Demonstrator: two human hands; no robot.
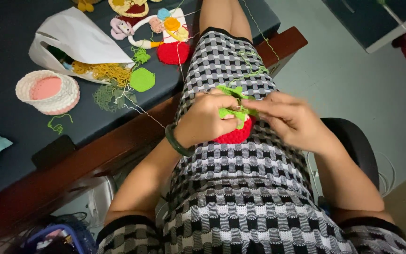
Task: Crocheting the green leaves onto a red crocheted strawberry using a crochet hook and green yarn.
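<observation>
Over the lap in the checked black-and-white knit dress (250, 188), left hand (207, 120) pinching the round red crocheted piece with green leaf trim (235, 135), right hand (292, 120) closed on its green edge: best kept taut, stitches small.
</observation>
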